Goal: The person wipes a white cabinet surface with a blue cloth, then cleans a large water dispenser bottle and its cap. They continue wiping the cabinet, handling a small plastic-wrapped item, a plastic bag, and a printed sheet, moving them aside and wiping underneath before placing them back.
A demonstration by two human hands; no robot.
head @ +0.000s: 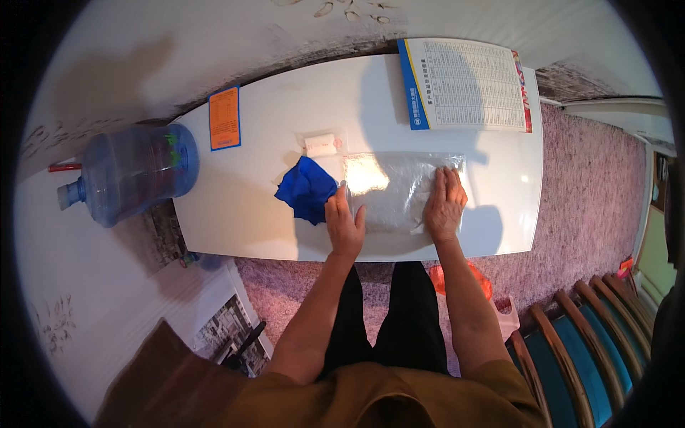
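Note:
A clear plastic bag (393, 200) lies flat on the white table (257, 224), its surface shiny and slightly wrinkled. My right hand (446, 206) rests palm down on the bag's right end, fingers stretched away from me. At the bag's left edge is my left hand (345, 222), its thumb spread from the fingers. Its fingers overlap the right corner of a crumpled blue cloth (306, 187); whether they press on the cloth or only on the bag's edge is hard to tell. Just beyond the cloth sits a small white packet (320, 145) in clear wrapping.
A large blue water bottle (136, 171) lies on its side left of the table. An orange card (224, 119) and a printed chart (473, 88) lie along the far edge. Slatted wooden furniture (580, 342) and a pink plastic stool (505, 318) stand at lower right, near a red bag (480, 281).

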